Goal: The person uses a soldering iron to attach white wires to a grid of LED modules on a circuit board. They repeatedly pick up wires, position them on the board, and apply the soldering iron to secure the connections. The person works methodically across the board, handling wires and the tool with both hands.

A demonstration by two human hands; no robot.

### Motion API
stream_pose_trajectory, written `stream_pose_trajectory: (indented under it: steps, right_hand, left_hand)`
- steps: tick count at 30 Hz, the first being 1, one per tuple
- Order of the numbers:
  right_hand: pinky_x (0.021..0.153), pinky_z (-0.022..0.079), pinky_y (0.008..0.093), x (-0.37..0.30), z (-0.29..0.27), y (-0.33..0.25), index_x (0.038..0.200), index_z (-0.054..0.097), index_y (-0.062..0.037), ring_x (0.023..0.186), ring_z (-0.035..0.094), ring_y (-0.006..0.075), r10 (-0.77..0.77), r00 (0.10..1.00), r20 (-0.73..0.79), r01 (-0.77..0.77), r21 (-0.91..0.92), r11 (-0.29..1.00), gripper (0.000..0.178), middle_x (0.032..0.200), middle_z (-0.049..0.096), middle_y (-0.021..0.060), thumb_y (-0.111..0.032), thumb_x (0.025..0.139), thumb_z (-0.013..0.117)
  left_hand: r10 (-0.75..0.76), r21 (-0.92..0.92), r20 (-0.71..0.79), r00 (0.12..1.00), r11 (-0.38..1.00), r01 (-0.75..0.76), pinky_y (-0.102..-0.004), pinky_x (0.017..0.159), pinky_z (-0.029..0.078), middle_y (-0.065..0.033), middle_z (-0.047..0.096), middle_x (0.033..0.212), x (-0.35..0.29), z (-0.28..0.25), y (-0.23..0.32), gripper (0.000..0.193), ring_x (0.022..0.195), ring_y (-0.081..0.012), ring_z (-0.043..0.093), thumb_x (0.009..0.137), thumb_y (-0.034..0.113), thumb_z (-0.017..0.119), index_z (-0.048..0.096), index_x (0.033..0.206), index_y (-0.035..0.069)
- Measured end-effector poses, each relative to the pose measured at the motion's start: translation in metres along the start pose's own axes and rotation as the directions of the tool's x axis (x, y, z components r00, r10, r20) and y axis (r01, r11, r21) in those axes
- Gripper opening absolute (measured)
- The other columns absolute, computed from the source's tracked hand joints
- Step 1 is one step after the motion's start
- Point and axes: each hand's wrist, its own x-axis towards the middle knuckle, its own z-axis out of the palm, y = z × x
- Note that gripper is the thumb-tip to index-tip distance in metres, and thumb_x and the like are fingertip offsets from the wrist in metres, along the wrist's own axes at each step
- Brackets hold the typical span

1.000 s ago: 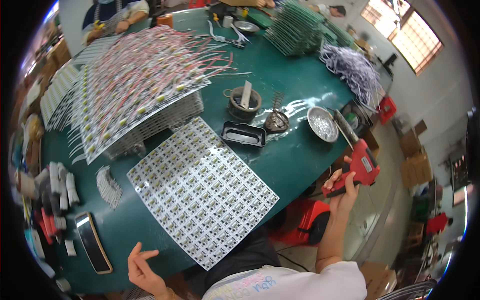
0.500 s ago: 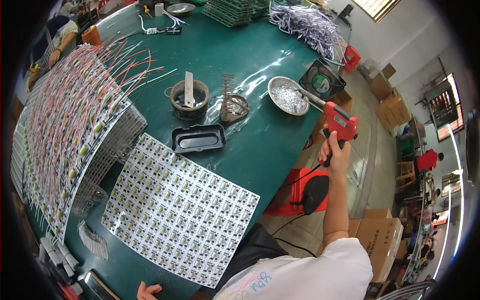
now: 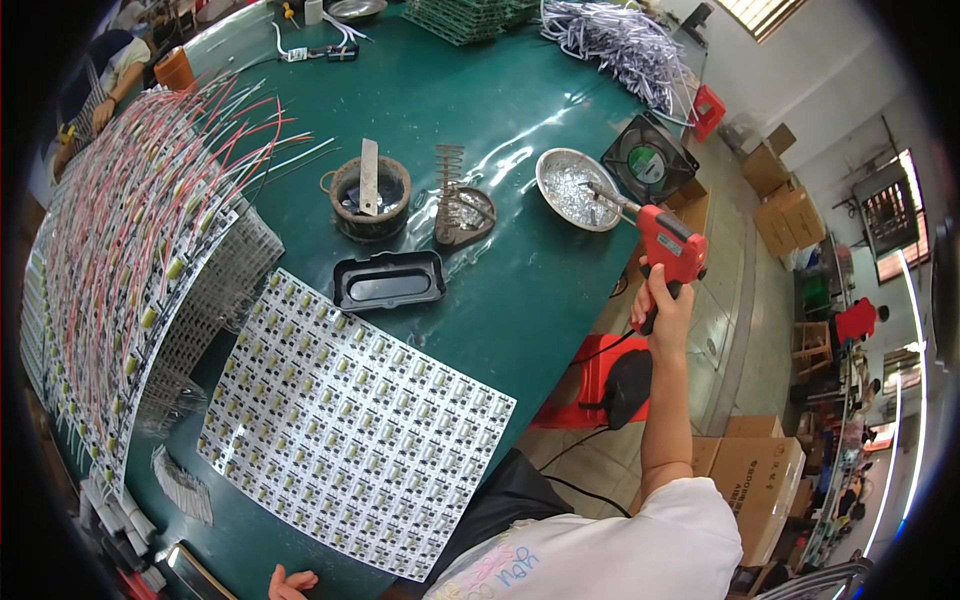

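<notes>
On the green counter (image 3: 540,300), a wired stack (image 3: 110,230) rises left of the white sheet (image 3: 360,425); a black tray (image 3: 388,286) sits at the sheet's far edge, with a pot (image 3: 370,226) bearing a strip (image 3: 369,175) and a coil stand (image 3: 460,236) beyond. A fan (image 3: 650,160) stands just past the dish (image 3: 544,190), and a phone (image 3: 195,572) lies near the left hand (image 3: 290,583), partly cut off, loosely parted, its visible fingers free. The right hand (image 3: 663,305) wraps round the grip of the gun (image 3: 670,243), red with black panels, its metal barrel reaching over the dish at the counter's right edge. Whether the tip touches the shiny bits (image 3: 568,180) I cannot tell.
</notes>
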Motion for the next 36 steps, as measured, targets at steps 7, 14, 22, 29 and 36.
stream_pose_trajectory:
  steps: [7,14,22,29,36]
  right_hand:
    - [0.039,0.033,0.0251,-0.002,0.0,0.001,0.102,0.056,0.0006,0.039,0.042,0.0089,-0.002,1.0,0.009,0.002,-0.02,1.0,0.03,0.051,0.041,-0.0007,-0.029,0.097,0.054]
    - [0.039,0.034,0.025,-0.005,0.002,-0.002,0.103,0.055,0.0015,0.04,0.042,0.0089,-0.011,1.0,0.006,0.011,-0.05,0.999,0.03,0.052,0.042,-0.0003,-0.028,0.097,0.055]
    - [0.039,0.034,0.0252,-0.006,-0.001,0.002,0.103,0.055,0.0018,0.04,0.042,0.009,-0.014,1.0,0.006,0.014,-0.06,0.998,0.03,0.053,0.041,-0.0002,-0.028,0.097,0.055]
    - [0.04,0.034,0.0261,-0.011,-0.001,-0.007,0.113,0.054,0.0008,0.039,0.039,0.0092,-0.015,1.0,0.024,0.011,0.144,0.99,0.035,0.053,0.041,-0.0004,-0.03,0.098,0.052]
    - [0.044,0.035,0.0262,-0.057,0.021,-0.019,0.13,0.04,-0.0006,0.042,0.032,0.0089,-0.027,0.906,0.422,-0.224,0.532,0.817,0.041,0.056,0.034,-0.0026,-0.031,0.101,0.044]
  left_hand:
    - [-0.013,0.028,0.028,1.0,1.0,0.012,-0.0309,0.078,0.048,-0.0141,0.066,0.085,-0.001,-0.002,0.006,0.04,0.079,-0.0219,0.06,0.104,0.026,0.037,0.058,0.115,-0.007]
    - [-0.015,0.015,0.035,0.999,1.0,0.015,-0.0317,0.079,0.048,-0.0142,0.066,0.086,0.0,-0.004,0.002,0.04,0.08,-0.022,0.06,0.104,0.025,0.037,0.058,0.116,-0.007]
    - [-0.032,0.004,0.042,0.999,0.999,0.032,-0.0318,0.08,0.048,-0.0142,0.066,0.088,-0.001,-0.004,0.002,0.039,0.083,-0.0221,0.059,0.103,0.024,0.038,0.058,0.116,-0.007]
    - [-0.009,-0.037,0.048,0.999,0.999,0.01,-0.033,0.081,0.048,-0.0148,0.066,0.088,-0.005,-0.001,0.002,0.039,0.082,-0.0235,0.06,0.103,0.025,0.039,0.058,0.116,-0.007]
    - [0.131,-0.134,-0.022,0.991,0.982,-0.133,-0.0233,0.06,0.042,-0.0076,0.064,0.072,0.004,-0.001,-0.021,0.027,0.064,-0.0101,0.054,0.101,0.014,0.044,0.062,0.106,-0.006]
